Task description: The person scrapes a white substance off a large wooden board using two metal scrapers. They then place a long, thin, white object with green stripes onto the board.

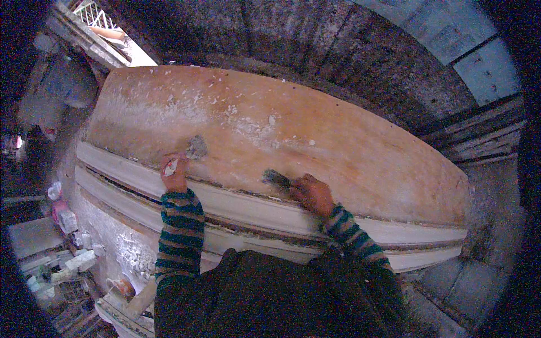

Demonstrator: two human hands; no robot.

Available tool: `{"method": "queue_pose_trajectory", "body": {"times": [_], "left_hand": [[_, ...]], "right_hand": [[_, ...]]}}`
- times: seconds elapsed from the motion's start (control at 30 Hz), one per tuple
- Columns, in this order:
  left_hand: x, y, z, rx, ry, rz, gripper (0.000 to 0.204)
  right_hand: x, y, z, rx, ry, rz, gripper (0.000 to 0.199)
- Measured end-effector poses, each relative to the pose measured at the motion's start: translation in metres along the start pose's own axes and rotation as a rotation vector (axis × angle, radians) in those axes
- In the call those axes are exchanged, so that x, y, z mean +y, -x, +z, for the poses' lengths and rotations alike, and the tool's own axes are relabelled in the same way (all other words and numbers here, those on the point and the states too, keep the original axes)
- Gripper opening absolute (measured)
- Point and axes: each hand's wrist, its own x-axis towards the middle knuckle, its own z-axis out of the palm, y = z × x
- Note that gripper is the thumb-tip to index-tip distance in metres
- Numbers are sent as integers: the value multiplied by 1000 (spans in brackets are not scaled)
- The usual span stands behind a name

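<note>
My left hand [174, 170] is closed at the near side of a wooden tabletop [338, 146]. From its fingers reaches a scraper-like tool [196, 147] with a flat, grey, crusted end; its exact kind is unclear. Further right, my right hand [313, 194] grips a dark, flat-ended tool [276, 179] pointing left; blur hides whether it is a brush or a scraper. Both tools are low over the board or touching it. Along the table's near side runs a long white moulding [242, 204], with a second white moulding [225, 236] parallel to it, closer to me.
White crumbs [253, 127] and smears are scattered over the tabletop. Cluttered blocks and boards [67, 265] lie on the floor at left. Beyond the table is a dark, stained floor [293, 34]. A bluish panel [445, 34] stands at the far right.
</note>
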Motion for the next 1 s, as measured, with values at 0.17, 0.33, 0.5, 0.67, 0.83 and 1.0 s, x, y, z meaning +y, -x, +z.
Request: {"method": "queue_pose_trajectory", "body": {"times": [0.17, 0.33, 0.5, 0.67, 0.83, 1.0], "left_hand": [[-25, -9, -13, -1, 264, -90, 17], [-46, -5, -19, 45, -72, 5, 18], [-19, -3, -3, -24, -127, 73, 21], [4, -2, 10, -4, -48, 78, 18], [-36, -4, -16, -13, -39, 37, 18], [-23, -2, 2, 18, 166, -42, 19]], "right_hand": [[-33, -56, 27, -61, 18, -26, 31], [-37, -49, -7, -78, -34, -37, 30], [-39, -29, -14, -207, 72, 58, 30], [-50, -53, 31, -64, -26, -40, 28], [-68, -46, 1, -162, 25, 40, 26], [-65, -38, 5, -135, 9, 74, 26]]}}
